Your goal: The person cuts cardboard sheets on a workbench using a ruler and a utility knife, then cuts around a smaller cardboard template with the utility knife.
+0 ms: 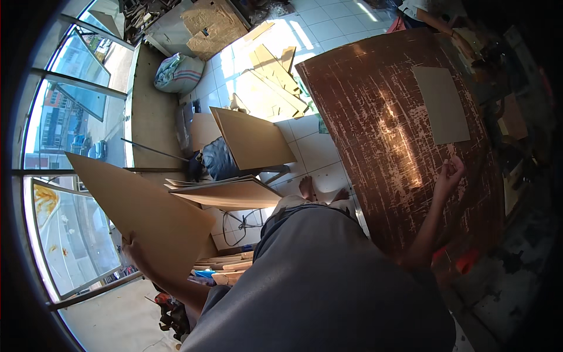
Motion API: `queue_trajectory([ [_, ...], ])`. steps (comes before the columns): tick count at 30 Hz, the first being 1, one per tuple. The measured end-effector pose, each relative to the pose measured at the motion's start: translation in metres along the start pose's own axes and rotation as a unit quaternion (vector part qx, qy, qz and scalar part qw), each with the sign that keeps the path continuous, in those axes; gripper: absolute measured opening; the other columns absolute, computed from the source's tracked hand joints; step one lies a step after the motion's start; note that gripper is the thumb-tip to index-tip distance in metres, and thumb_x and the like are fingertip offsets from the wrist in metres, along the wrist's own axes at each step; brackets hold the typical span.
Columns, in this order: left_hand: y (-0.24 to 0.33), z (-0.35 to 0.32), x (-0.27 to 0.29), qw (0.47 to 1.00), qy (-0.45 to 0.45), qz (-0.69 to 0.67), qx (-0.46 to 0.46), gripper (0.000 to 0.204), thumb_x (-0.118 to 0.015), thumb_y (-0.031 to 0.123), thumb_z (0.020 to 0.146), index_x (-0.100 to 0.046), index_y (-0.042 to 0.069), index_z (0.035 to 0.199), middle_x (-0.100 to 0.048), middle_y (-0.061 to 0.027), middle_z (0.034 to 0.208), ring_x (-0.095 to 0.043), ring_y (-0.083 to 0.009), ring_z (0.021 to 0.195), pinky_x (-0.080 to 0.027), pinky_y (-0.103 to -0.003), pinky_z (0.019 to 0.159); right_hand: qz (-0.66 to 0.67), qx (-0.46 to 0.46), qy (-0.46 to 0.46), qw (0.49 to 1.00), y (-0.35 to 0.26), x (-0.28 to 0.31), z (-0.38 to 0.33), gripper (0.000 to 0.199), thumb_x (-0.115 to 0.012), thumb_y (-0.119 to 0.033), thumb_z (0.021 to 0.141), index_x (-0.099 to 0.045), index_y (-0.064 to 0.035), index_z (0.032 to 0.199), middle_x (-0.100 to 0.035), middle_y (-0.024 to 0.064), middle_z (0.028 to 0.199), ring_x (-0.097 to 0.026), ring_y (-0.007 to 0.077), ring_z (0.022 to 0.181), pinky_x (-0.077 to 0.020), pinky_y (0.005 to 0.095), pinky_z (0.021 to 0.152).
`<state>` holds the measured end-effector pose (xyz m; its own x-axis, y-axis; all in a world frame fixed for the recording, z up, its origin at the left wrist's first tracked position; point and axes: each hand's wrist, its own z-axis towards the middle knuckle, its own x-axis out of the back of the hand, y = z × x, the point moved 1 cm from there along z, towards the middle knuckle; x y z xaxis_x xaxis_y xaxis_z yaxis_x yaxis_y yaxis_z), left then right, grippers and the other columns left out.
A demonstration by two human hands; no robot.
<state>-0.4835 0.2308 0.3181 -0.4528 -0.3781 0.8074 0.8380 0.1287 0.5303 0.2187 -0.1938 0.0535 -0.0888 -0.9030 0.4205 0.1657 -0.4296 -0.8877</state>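
My left hand (136,252) grips the lower edge of a large flat brown cardboard sheet (141,211), held up and out to my left, tilted. My right hand (448,174) hovers over a worn reddish-brown table (381,129) with its fingers curled and nothing in them. A smaller grey-brown cardboard rectangle (441,104) lies flat on that table, beyond my right hand. Below my left hand a stack of cardboard sheets (229,193) rests on a low support.
More cardboard sheets (252,138) lean and lie about on the white tiled floor (316,149). A stuffed sack (179,73) sits by the glass wall (64,135) on the left. Another person (422,12) stands at the table's far end. Wood offcuts (226,267) lie near my legs.
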Motion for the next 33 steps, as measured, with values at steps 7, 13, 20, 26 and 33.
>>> queue_trajectory([
  [7, 0.105, -0.002, 0.036, 0.984, 0.063, 0.125, -0.112, 0.041, -0.053, 0.030, 0.099, -0.064, 0.004, 0.128, -0.069, -0.0214, 0.120, -0.065, -0.0411, 0.110, -0.049, -0.048, 0.096, 0.085, 0.031, -0.125, 0.988, -0.070, -0.055, -0.028, 0.032, -0.061, -0.015, 0.100, -0.051, -0.0056, 0.129, -0.057, 0.0088, 0.121, -0.060, 0.0183, 0.105, -0.0505, 0.0359, 0.087],
  [13, 0.156, 0.039, 0.011, 0.960, 0.081, 0.045, -0.263, 0.046, -0.050, 0.038, 0.102, -0.065, 0.003, 0.127, -0.069, -0.0218, 0.119, -0.066, -0.0423, 0.106, -0.049, -0.050, 0.093, 0.144, 0.086, -0.204, 0.965, -0.103, -0.069, -0.053, 0.028, -0.061, -0.012, 0.099, -0.053, -0.0088, 0.126, -0.055, 0.0078, 0.120, -0.061, 0.0181, 0.100, -0.0524, 0.0354, 0.082],
  [20, 0.239, 0.044, -0.069, 0.911, 0.055, -0.121, -0.389, 0.033, -0.056, 0.025, 0.102, -0.068, -0.001, 0.118, -0.070, -0.0208, 0.117, -0.069, -0.0370, 0.101, -0.054, -0.043, 0.082, 0.123, 0.052, -0.171, 0.976, -0.087, -0.041, -0.072, 0.027, -0.061, -0.008, 0.098, -0.053, -0.0092, 0.124, -0.056, 0.0072, 0.125, -0.061, 0.0171, 0.097, -0.0533, 0.0345, 0.079],
  [26, 0.296, 0.040, -0.123, 0.866, -0.008, -0.200, -0.458, 0.031, -0.060, 0.023, 0.099, -0.068, 0.001, 0.120, -0.072, -0.0214, 0.111, -0.071, -0.0333, 0.101, -0.054, -0.040, 0.083, 0.129, 0.040, -0.119, 0.984, -0.054, -0.018, -0.094, 0.023, -0.062, -0.009, 0.098, -0.057, -0.0075, 0.120, -0.060, 0.0032, 0.115, -0.061, 0.0115, 0.091, -0.0516, 0.0304, 0.076],
  [33, 0.354, -0.025, -0.161, 0.829, -0.121, -0.243, -0.488, 0.026, -0.056, 0.022, 0.102, -0.067, 0.002, 0.115, -0.069, -0.0249, 0.092, -0.070, -0.0395, 0.086, -0.052, -0.041, 0.070, 0.201, -0.017, -0.079, 0.976, -0.040, -0.011, -0.125, 0.021, -0.064, -0.013, 0.098, -0.057, -0.0059, 0.117, -0.062, 0.0032, 0.104, -0.063, 0.0111, 0.081, -0.0513, 0.0244, 0.067],
])
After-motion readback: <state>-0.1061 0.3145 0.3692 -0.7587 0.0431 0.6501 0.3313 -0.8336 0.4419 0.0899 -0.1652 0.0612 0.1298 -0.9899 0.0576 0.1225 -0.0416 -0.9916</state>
